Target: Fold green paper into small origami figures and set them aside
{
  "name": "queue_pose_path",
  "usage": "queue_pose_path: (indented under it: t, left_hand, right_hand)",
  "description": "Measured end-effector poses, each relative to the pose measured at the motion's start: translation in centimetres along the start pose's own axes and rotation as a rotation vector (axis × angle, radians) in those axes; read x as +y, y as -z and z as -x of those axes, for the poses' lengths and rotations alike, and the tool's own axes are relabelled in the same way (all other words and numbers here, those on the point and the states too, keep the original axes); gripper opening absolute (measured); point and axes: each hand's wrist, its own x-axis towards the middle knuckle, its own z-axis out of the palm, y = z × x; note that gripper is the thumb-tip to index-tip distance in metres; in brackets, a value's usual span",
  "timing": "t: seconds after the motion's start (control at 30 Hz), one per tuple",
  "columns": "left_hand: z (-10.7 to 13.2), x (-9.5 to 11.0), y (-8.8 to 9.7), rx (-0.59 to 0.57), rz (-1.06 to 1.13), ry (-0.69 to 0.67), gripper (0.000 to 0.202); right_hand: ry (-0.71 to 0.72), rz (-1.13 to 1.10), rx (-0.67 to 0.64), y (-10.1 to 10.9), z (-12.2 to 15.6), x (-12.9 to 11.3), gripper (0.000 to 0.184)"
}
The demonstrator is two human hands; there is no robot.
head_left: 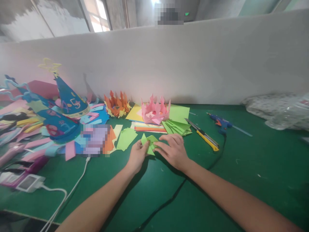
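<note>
Over the green table, a small folded piece of light green paper is held between both hands. My left hand is closed on its left side, the thumb pressed on top. Bent fingers of my right hand meet its right side, and the fingertips seem to pinch a flap there. A sheet of green paper lies beside my left hand. Beyond my right hand is a fanned stack of green pieces. A pink paper crown stands just behind, on yellow and green sheets.
At the left stand blue cone hats among scattered paper strips. An orange paper crown is near the white partition. To the right lie a yellow utility knife and a blue glue gun, its black cord crossing under my right arm.
</note>
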Motion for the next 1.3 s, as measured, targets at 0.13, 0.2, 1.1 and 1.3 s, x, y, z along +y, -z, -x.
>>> queue_pose_path:
  t: [0.13, 0.2, 1.1, 1.3]
  left_hand:
    - [0.12, 0.15, -0.14, -0.022, 0.009, 0.005, 0.032]
    - [0.19, 0.23, -0.22, -0.037, 0.031, 0.021, 0.032]
    - [0.13, 0.36, -0.10, -0.063, 0.222, 0.136, 0.029]
    - [0.19, 0.26, -0.21, -0.065, 0.139, 0.119, 0.030]
  right_hand:
    - [-0.060, -0.007, -0.005, 0.09, -0.11, 0.03, 0.011]
    - [-0.074, -0.016, 0.008, 0.13, -0.09, 0.03, 0.011]
    - [0.224, 0.105, 0.071, -0.28, 0.13, -0.18, 0.013]
    - [0.232, 0.120, 0.047, -0.33, 0.17, -0.20, 0.012]
